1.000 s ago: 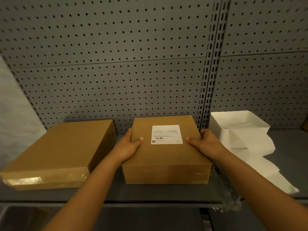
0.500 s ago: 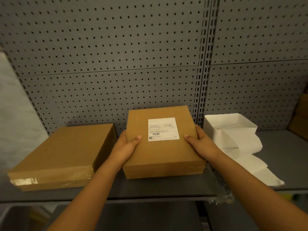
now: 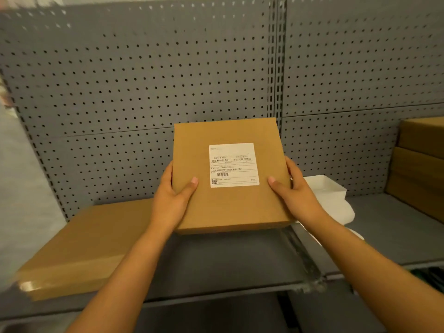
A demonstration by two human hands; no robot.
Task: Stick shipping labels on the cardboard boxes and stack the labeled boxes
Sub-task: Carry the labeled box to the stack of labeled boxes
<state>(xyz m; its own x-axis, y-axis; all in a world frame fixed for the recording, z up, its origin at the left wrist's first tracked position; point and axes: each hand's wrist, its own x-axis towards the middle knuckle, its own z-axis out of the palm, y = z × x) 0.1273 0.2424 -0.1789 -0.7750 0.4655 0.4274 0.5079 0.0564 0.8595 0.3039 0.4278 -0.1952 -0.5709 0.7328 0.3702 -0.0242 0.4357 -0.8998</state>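
Note:
A brown cardboard box [image 3: 230,207] with a white shipping label [image 3: 233,164] on its top is held in the air above the grey shelf [image 3: 216,260], tilted toward me. My left hand [image 3: 173,195] grips its left edge, thumb on top. My right hand [image 3: 293,193] grips its right edge the same way. A larger unlabeled cardboard box [image 3: 91,243] lies flat on the shelf at the left. A stack of cardboard boxes [image 3: 420,164] stands at the far right edge.
A white tray [image 3: 326,188] with white label backing paper [image 3: 346,212] trailing from it sits behind my right hand. Grey pegboard [image 3: 144,80] forms the back wall. Crumpled clear plastic [image 3: 302,258] lies along the shelf joint.
Both hands have lifted the labeled box off the shelf and tilted it up toward me. The view has shifted right, bringing the stack of boxes at the far right into sight.

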